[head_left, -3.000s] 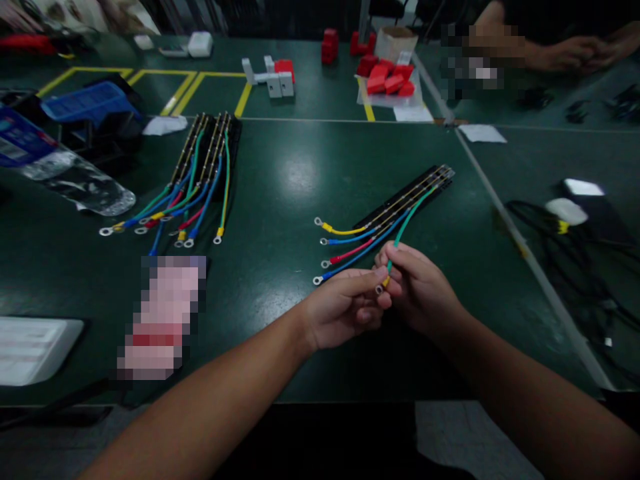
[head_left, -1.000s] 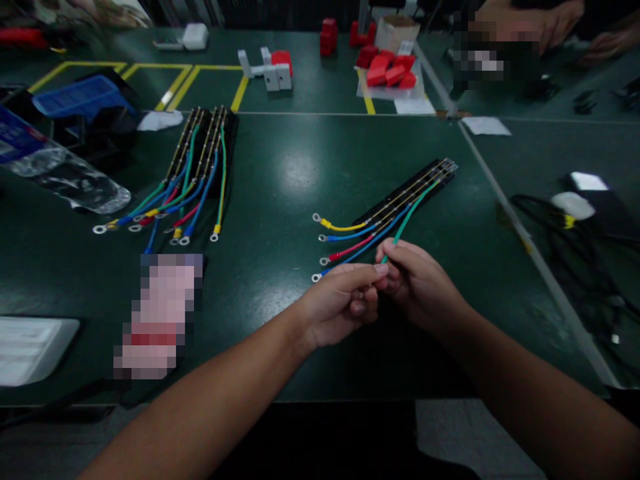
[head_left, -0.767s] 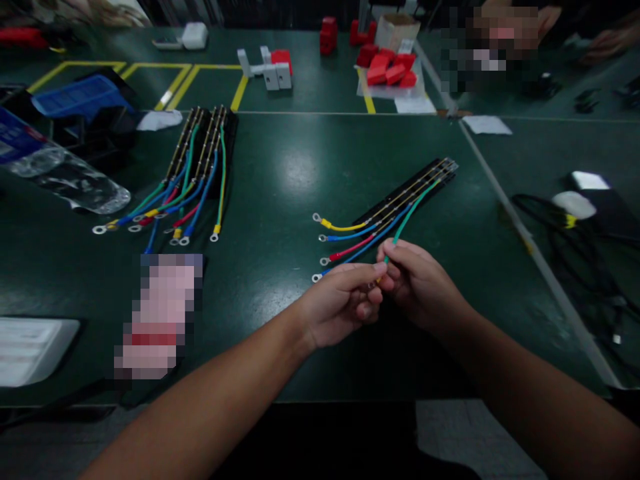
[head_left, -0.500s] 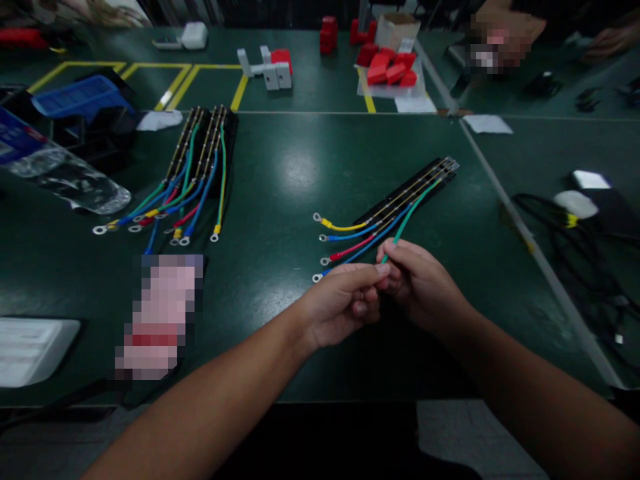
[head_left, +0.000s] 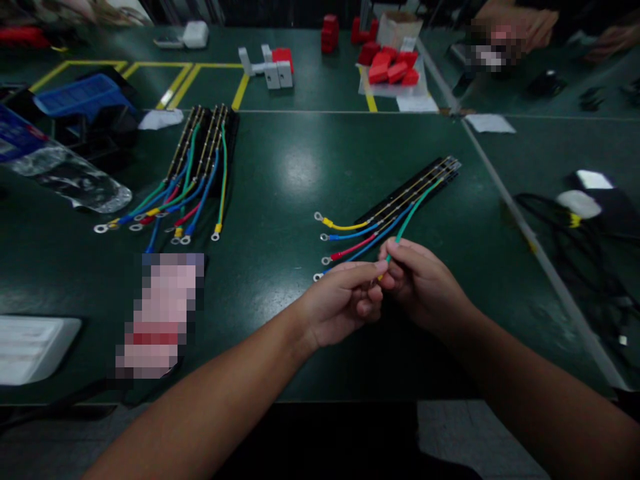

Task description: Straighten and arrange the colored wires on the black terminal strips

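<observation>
A black strip lies on the green table with yellow, blue and red wires fanning toward me, each ending in a ring terminal. A green wire runs from the strip into my hands. My right hand is closed around the green wire near its end. My left hand pinches the tip of that same wire, thumb and fingers pressed together against my right hand. The wire's terminal is hidden between the fingers.
A stack of similar wired strips lies at the left, beside a plastic bottle and a blue tray. Red blocks and white brackets sit at the back. Black cables are at right. Another person's hands work at top right.
My hands stay joined on the green wire's end, with only small finger shifts. The other person's hands at the top right have moved.
</observation>
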Motion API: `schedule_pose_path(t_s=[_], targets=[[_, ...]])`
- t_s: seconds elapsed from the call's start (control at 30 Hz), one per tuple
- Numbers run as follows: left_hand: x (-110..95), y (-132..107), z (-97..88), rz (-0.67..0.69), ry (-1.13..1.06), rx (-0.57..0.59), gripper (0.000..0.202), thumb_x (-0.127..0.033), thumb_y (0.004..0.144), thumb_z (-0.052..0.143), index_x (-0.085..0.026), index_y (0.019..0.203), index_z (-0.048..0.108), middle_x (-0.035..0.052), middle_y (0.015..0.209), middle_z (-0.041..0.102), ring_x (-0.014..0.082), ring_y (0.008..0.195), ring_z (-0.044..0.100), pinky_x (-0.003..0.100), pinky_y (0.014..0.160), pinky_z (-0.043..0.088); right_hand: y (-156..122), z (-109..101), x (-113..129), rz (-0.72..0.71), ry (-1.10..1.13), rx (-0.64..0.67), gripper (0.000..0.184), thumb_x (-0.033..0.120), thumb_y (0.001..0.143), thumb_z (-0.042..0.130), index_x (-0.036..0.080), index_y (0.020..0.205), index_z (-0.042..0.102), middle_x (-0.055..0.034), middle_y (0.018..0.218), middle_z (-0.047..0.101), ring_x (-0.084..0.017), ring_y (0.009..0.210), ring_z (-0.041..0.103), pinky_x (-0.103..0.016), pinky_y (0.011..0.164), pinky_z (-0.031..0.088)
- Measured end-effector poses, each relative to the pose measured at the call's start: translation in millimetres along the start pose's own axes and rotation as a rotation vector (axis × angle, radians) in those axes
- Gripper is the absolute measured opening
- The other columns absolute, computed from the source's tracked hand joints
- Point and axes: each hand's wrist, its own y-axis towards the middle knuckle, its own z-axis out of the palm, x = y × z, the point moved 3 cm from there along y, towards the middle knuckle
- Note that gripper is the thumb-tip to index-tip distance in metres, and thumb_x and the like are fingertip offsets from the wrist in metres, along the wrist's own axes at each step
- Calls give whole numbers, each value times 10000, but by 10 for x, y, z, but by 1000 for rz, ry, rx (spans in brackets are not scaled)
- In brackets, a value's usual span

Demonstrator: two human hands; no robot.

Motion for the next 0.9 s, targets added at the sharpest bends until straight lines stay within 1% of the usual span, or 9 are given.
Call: schedule_pose_path(t_s=[0.17,0.33,0.47,0.57,0.7,0.9], targets=[[12,7,-16,18,6,-3,201,-268,806,622,-108,705,554,-75,475,454,-9,347,336,129,400,241,9,4,3,-10,12,-13,238,297,832,557,170,636,508,46,481,404,-70,448,402,-182,452,347],[0,-11,3,-4,6,3,228,-308,836,574,-95,756,586,-65,486,462,6,357,372,143,404,261,8,-9,-3,-11,7,-8,263,316,838,553,172,623,503,39,497,417,-76,466,434,-185,462,360],[5,-17,14,-16,18,8,227,-310,835,578,-91,784,601,-63,494,465,6,367,382,142,406,266,-2,-13,-2,-4,5,-15,257,322,843,542,176,634,511,39,496,421,-81,463,451,-189,457,359],[16,-8,1,12,18,-1,213,-299,822,602,-103,742,578,-71,480,449,-3,356,353,135,406,254,0,-4,-1,-7,1,-15,258,305,850,530,170,631,515,35,490,427,-77,459,439,-184,453,347],[29,7,-21,35,-11,-13,203,-266,801,629,-110,701,546,-80,472,438,-11,346,321,129,397,227,7,5,0,-18,12,-23,236,287,849,530,168,645,525,47,480,383,-67,444,398,-178,445,333],[22,-2,1,-20,6,6,235,-317,829,588,-97,750,583,-70,475,455,2,351,362,140,399,255,1,-1,-2,8,-16,-44,247,310,830,555,172,632,504,43,493,403,-70,453,427,-179,446,347]])
